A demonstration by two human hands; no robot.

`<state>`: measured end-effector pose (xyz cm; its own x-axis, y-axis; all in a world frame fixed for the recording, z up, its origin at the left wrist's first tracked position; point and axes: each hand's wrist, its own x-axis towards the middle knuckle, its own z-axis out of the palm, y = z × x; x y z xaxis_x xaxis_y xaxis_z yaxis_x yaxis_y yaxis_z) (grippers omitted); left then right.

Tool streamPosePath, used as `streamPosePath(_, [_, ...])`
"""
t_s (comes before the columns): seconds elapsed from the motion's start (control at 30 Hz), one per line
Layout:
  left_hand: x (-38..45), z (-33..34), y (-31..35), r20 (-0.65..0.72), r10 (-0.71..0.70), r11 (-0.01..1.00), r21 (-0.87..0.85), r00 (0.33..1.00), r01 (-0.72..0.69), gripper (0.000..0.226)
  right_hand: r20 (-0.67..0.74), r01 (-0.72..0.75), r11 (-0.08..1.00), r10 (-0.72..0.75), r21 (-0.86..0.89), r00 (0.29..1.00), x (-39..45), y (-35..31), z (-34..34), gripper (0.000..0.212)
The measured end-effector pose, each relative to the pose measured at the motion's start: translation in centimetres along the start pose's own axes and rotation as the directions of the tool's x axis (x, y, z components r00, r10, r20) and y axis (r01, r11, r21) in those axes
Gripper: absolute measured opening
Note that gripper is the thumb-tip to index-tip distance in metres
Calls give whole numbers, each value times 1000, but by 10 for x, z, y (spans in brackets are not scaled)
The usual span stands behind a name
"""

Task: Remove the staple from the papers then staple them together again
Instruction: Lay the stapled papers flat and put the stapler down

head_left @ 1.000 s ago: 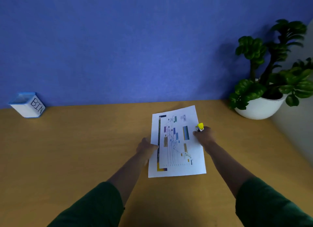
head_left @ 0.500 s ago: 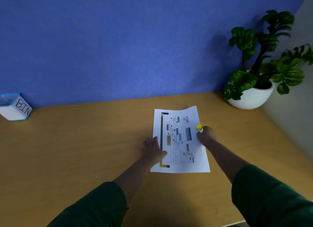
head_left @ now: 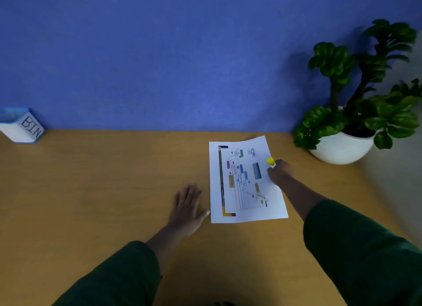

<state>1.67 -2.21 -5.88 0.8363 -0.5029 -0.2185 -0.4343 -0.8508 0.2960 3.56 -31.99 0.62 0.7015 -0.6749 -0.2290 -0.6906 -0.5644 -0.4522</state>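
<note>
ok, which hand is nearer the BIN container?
Left. The left hand lies flat on the desk beside the papers, on the side toward the BIN container. The right hand holds a yellow-tipped tool at the papers' far edge.

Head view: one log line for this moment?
left hand: flat on desk | right hand: grips yellow tool | papers: flat

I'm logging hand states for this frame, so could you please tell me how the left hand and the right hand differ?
The left hand lies flat and open on the desk, beside the papers; the right hand is curled, resting on the papers' right edge. The left hand holds nothing; the right hand grips a small yellow-tipped tool. Both come out of dark green sleeves.
</note>
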Motion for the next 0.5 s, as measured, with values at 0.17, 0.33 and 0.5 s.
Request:
streamPosePath(0.17, [2, 14, 3, -93, -33, 998, 48, 995, 37, 69, 32, -59, 998, 60, -23, 998, 20, -6, 7, 38])
streamPosePath(0.33, [1, 17, 1, -127, -30, 995, 86, 991, 41, 69, 61, -130, 991, 132, -29, 989, 41, -16, 16, 43])
streamPosePath(0.5, [1, 20, 1, -144, -35, 990, 130, 989, 54, 68, 145, -66, 994, 53, 87, 988, 58, -16, 12, 38])
